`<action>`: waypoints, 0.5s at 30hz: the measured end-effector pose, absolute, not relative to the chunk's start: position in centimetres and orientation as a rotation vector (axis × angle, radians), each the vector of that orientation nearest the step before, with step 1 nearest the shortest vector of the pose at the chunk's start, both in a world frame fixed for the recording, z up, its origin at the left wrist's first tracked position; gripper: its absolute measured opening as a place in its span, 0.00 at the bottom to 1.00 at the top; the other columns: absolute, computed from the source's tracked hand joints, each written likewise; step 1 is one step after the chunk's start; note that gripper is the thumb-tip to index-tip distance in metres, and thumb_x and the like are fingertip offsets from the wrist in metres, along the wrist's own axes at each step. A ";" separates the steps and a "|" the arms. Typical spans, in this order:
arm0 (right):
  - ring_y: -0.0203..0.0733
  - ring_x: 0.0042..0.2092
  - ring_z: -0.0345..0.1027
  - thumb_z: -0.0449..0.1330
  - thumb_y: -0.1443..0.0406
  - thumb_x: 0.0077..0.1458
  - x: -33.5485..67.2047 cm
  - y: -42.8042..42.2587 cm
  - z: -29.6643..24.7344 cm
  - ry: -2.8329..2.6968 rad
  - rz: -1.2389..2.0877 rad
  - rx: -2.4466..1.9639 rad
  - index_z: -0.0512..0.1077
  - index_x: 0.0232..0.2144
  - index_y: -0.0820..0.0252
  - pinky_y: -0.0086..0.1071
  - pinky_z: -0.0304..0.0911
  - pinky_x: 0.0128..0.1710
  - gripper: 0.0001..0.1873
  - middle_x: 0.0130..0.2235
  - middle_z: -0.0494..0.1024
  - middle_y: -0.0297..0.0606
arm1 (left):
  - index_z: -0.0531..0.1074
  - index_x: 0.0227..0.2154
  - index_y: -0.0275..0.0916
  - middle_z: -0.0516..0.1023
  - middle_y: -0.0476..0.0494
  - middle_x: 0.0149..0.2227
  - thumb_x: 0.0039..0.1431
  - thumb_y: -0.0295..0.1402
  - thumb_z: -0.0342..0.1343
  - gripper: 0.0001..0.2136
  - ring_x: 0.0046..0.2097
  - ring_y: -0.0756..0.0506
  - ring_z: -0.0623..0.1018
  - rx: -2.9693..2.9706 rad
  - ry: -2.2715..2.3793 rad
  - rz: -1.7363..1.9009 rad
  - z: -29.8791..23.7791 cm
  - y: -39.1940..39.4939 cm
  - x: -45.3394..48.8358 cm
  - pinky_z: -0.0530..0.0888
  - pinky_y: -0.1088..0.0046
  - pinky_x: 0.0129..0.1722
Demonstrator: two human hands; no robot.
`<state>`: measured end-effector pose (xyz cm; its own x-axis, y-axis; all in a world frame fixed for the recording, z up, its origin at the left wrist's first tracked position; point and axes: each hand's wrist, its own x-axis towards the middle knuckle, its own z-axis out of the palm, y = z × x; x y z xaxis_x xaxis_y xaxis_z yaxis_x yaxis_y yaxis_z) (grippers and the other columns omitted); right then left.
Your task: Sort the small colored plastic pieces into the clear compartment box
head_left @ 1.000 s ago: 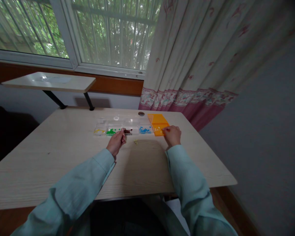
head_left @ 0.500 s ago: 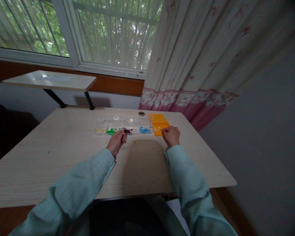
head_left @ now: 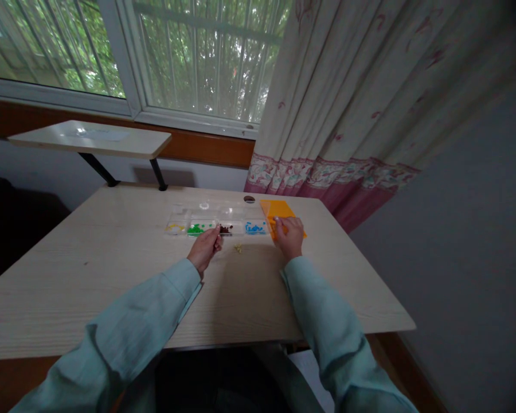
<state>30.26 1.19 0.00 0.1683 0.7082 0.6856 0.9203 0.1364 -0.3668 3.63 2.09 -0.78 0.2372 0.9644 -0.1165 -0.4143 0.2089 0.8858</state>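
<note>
A clear plastic compartment box (head_left: 236, 228) lies on the desk, its transparent lid folded back. Its sections hold yellow bits (head_left: 176, 228), green pieces (head_left: 195, 229), dark brown pieces (head_left: 226, 229) and blue pieces (head_left: 255, 228). At its right end stands an orange open case (head_left: 278, 206). My left hand (head_left: 204, 249) is closed at the front edge by the brown pieces; what its fingers pinch is too small to make out. Over the orange case, my right hand (head_left: 291, 236) has its fingertips together, and anything between them is hidden. A small pale yellowish cluster (head_left: 238, 248) rests between my hands.
The pale wooden desk (head_left: 124, 292) has a round cable hole (head_left: 249, 199) near its back edge. A raised shelf (head_left: 124, 140) on black legs stands at the back left. Behind are a window and a patterned curtain (head_left: 335, 103).
My right hand has shifted left, from the right edge of the orange case to over it, covering the small pale pieces there. My left hand stays almost still.
</note>
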 end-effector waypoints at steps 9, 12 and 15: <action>0.42 0.39 0.67 0.57 0.61 0.61 19.6 -1.6 -0.5 -1.958 -0.156 -1.176 0.78 0.42 0.51 0.39 0.56 0.44 0.11 0.33 0.78 0.36 | 0.61 0.22 0.38 0.59 0.57 0.19 0.48 0.53 0.61 0.23 0.21 0.56 0.57 0.912 0.815 1.098 -1.2 2.1 3.8 0.58 0.79 0.22; 0.41 0.39 0.67 0.57 0.62 0.61 18.3 -2.3 -0.5 -1.934 -0.149 -1.153 0.77 0.44 0.53 0.38 0.56 0.45 0.11 0.33 0.77 0.36 | 0.65 0.25 0.37 0.61 0.55 0.20 0.48 0.54 0.61 0.23 0.21 0.55 0.59 0.946 0.813 1.066 -1.6 2.1 3.8 0.57 0.79 0.21; 0.41 0.39 0.68 0.58 0.61 0.61 18.1 -2.4 -0.5 -1.899 -0.168 -1.202 0.77 0.43 0.54 0.38 0.56 0.45 0.11 0.33 0.77 0.36 | 0.66 0.26 0.36 0.60 0.55 0.19 0.49 0.54 0.59 0.23 0.20 0.55 0.60 0.990 0.802 1.051 -1.8 2.1 3.9 0.56 0.79 0.21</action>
<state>18.12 -2.40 -0.47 -0.1667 0.6753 0.7185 0.7907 0.5269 -0.3117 3.90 2.09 -1.83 0.3073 0.9489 -0.0718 -0.3198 0.1741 0.9314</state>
